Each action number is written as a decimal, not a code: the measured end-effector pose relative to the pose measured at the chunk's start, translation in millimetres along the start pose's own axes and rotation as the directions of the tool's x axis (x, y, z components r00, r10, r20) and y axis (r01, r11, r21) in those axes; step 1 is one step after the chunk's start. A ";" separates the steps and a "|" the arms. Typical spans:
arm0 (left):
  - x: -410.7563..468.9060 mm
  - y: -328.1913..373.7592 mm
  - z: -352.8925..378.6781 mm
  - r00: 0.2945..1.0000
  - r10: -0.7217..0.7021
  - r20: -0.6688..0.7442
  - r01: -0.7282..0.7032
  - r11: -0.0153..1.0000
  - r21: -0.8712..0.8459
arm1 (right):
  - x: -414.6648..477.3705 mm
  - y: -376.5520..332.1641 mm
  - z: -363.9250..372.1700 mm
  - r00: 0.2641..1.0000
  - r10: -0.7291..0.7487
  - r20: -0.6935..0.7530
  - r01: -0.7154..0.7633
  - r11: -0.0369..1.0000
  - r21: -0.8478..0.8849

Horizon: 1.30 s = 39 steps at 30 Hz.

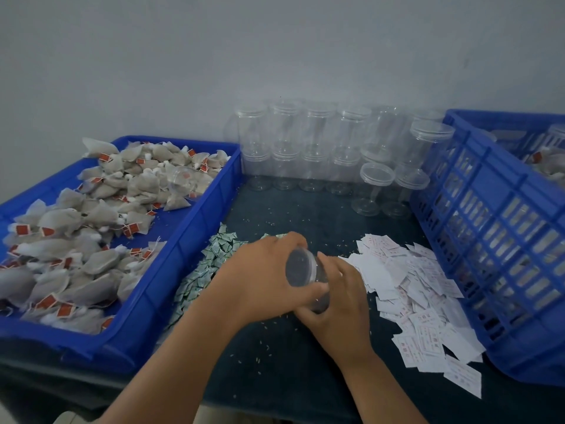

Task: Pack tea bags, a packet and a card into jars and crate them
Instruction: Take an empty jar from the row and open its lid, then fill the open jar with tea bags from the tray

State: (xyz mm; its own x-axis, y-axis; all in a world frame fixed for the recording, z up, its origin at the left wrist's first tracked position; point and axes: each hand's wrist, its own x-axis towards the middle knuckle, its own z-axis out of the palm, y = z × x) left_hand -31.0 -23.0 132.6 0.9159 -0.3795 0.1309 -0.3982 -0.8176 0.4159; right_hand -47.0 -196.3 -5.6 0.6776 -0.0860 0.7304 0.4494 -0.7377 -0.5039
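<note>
Clear plastic jar [301, 267] lies tilted between my hands over the dark table [290, 362]. My left hand [266, 276] grips its lidded end and my right hand [339, 304] wraps its body. Green packets [211, 264] lie just left, white cards [419, 289] just right. Beyond them are the tea bags [91, 234] in a blue tray [171, 270] and a blue crate [489, 240].

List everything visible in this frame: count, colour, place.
tray: one, blue, left
tea bags: many, grey with red tags, in the tray
loose jar: one, clear, lying on the tea bags
empty jars: a dozen or more, clear, lidded, back centre
packets: pile, green-white, left of the hands
cards: pile, white with red print, right of the hands
crate: one, blue, slotted, right
table: one, dark, underneath
held jar: one, clear, between both hands
left hand: grips the jar's lid
right hand: holds the jar's body
</note>
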 end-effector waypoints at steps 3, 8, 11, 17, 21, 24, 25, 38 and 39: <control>0.8 -1.1 6.9 0.997 -0.058 -0.057 0.057 0.998 -0.017 | 0.3 2.7 3.7 0.999 -0.039 -0.014 0.038 0.997 -0.070; 5.5 -10.1 22.0 0.975 -0.205 -0.090 0.201 0.978 -0.055 | -0.3 5.4 6.5 0.995 -0.088 -0.040 0.080 0.982 -0.168; 20.7 -26.5 21.2 0.916 -0.395 0.075 0.393 0.840 -0.375 | 1.3 6.0 2.3 0.994 -0.048 -0.101 0.027 0.980 -0.196; 16.7 -69.3 50.2 0.886 -0.459 0.062 0.377 0.637 -0.673 | 3.1 5.5 -15.8 0.898 0.440 0.006 -0.422 0.857 0.296; 18.5 -79.2 76.3 0.912 -0.409 -0.015 0.363 0.825 -0.433 | 4.0 -1.3 -18.4 0.908 0.398 0.134 -0.418 0.831 0.367; 17.9 -81.6 83.5 0.939 -0.314 -0.138 0.299 0.947 -0.120 | 2.1 -2.2 -17.2 0.911 0.373 0.178 -0.413 0.841 0.350; 18.4 -82.7 85.7 0.941 -0.297 -0.164 0.291 0.955 -0.064 | 1.5 -2.3 -16.7 0.911 0.367 0.186 -0.411 0.841 0.353; 3.2 -40.6 -3.7 0.959 -0.140 -0.245 0.134 0.990 -0.041 | 5.9 -10.6 -21.4 0.907 0.301 0.294 -0.388 0.869 0.307; -2.5 -40.7 -23.5 0.958 -0.146 -0.246 0.134 0.989 -0.066 | 6.0 -10.4 -20.8 0.904 0.300 0.304 -0.391 0.870 0.302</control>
State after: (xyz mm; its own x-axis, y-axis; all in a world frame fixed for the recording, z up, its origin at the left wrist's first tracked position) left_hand -15.8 21.4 136.5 0.9484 -0.1376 0.2855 -0.2675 -0.8309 0.4880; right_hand -59.8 -203.1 13.6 0.9246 -0.0958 0.3686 0.3020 -0.4054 -0.8628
